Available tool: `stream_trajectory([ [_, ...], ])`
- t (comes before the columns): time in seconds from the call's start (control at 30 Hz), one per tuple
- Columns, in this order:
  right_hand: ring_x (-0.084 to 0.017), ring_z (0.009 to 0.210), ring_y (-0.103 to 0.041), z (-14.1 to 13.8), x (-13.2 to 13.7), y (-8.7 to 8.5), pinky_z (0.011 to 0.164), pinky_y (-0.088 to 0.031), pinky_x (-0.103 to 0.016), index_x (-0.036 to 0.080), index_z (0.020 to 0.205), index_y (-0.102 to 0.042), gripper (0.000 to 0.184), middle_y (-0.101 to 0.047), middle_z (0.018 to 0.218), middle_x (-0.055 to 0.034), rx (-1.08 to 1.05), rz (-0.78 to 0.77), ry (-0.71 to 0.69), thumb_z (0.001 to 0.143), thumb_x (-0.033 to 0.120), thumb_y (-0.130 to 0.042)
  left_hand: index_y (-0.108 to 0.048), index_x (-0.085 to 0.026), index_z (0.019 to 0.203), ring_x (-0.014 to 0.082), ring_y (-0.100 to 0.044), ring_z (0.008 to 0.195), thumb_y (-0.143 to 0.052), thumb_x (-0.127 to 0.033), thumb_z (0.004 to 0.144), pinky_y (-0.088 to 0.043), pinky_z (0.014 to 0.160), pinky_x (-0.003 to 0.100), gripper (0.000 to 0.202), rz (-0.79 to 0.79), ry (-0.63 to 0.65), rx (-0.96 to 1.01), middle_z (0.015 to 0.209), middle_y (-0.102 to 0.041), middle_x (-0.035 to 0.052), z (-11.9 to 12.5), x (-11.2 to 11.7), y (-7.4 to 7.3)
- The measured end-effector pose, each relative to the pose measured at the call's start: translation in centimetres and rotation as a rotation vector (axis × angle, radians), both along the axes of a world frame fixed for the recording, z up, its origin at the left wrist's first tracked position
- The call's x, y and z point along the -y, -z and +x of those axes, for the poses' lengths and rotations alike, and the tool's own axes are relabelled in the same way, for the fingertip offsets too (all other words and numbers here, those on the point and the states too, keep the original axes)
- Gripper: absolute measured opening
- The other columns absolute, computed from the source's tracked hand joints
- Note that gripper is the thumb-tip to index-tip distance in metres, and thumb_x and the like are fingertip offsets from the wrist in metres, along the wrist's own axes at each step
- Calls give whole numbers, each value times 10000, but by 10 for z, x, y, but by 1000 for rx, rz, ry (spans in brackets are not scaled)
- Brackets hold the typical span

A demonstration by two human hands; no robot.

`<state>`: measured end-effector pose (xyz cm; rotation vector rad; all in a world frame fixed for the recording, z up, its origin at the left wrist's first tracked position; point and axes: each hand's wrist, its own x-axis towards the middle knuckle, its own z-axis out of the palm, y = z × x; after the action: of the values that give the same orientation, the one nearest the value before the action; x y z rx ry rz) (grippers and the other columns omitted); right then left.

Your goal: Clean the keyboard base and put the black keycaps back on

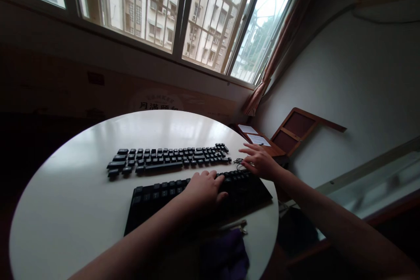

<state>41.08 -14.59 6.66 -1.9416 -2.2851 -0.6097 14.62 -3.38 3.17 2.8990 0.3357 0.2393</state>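
Observation:
A black keyboard (144,214) lies at a slant on the round white table (65,192), with keycaps showing along its far rows. My left hand (204,187) rests on the middle of it, fingers over the far rows and thumb held apart. Above the keyboard's right end hovers my right hand (260,162), its fingers spread and nothing visible in them. Loose black keycaps (170,157) stand in rows behind the keyboard, laid out like a keyboard. Between those rows and my right hand is a thin dark cable (239,162). Shadow hides much of the keyboard's near part.
A purple cloth (226,256) and a slim metallic tool (234,225) lie at the near table edge. Beyond the table's right side stand a wooden chair (293,129) and a brown surface bearing papers (257,140). Barred windows (210,22) line the far wall.

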Motion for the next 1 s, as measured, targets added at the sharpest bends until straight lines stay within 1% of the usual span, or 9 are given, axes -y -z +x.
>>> stream_trajectory([
  [0.07, -333, 1329, -483, 1, -30, -10, 1102, -359, -546, 222, 821, -771, 189, -669, 1275, -64, 20, 61, 6, 927, 266, -622, -562, -199, 1371, 360, -603, 1111, -459, -513, 932, -480, 914, 488, 549, 1, 0, 5, 1285, -619, 159, 0, 0, 1],
  [0.17, -307, 1343, -472, 6, -81, -17, 1117, -351, -501, 237, 917, -786, 135, -652, 1305, -65, 33, 18, 79, 899, 220, -653, -567, -192, 1362, 362, -603, 1103, -462, -517, 928, -483, 908, 493, 552, -2, -5, 13, 1279, -619, 162, 0, 1, 3],
  [0.2, -304, 1354, -459, 9, -96, -17, 1123, -345, -495, 247, 942, -788, 145, -642, 1322, -60, 36, -20, 117, 893, 209, -658, -569, -191, 1357, 362, -601, 1104, -458, -522, 928, -482, 909, 495, 553, -3, -5, 18, 1277, -619, 161, 0, 1, 3],
  [0.27, -310, 1344, -472, 15, -123, -14, 1115, -357, -495, 257, 949, -792, 147, -642, 1324, -58, 38, -68, 146, 871, 196, -684, -573, -193, 1348, 360, -597, 1104, -451, -531, 927, -480, 913, 498, 553, -4, -6, 20, 1275, -619, 159, 0, 1, 4],
  [0.37, -320, 1307, -509, 25, -150, -5, 1096, -384, -491, 263, 955, -795, 150, -663, 1292, -65, 37, -128, 159, 830, 203, -736, -567, -203, 1347, 361, -587, 1121, -460, -529, 923, -475, 923, 502, 545, -13, -12, 2, 1289, -613, 158, -1, 1, 4],
  [0.5, -305, 1280, -537, 37, -169, 7, 1085, -411, -449, 265, 996, -792, 189, -669, 1283, -74, 30, -212, 157, 811, 237, -764, -570, -198, 1336, 366, -580, 1127, -466, -525, 921, -466, 930, 510, 538, -27, -13, -11, 1287, -609, 168, -2, 2, 2],
  [0.73, -295, 1235, -575, 50, -186, 20, 1060, -433, -415, 262, 1006, -795, 193, -667, 1286, -81, -17, -316, 128, 815, 269, -762, -577, -201, 1319, 364, -585, 1098, -471, -547, 910, -465, 912, 498, 546, -41, -19, 8, 1256, -614, 163, -1, 1, 6],
  [0.9, -299, 1196, -601, 47, -191, 24, 1031, -455, -406, 254, 947, -805, 182, -685, 1253, -82, -50, -326, 94, 775, 199, -779, -570, -203, 1330, 359, -587, 1084, -474, -546, 911, -471, 899, 490, 551, -40, -19, -1, 1243, -618, 158, -1, 1, 4],
  [1.0, -285, 1171, -616, 41, -192, 23, 1023, -463, -401, 242, 916, -805, 156, -702, 1213, -86, -80, -283, 60, 781, 172, -764, -566, -200, 1338, 364, -582, 1095, -471, -544, 913, -472, 904, 494, 555, -46, -20, -8, 1258, -612, 160, -2, 2, 2],
])
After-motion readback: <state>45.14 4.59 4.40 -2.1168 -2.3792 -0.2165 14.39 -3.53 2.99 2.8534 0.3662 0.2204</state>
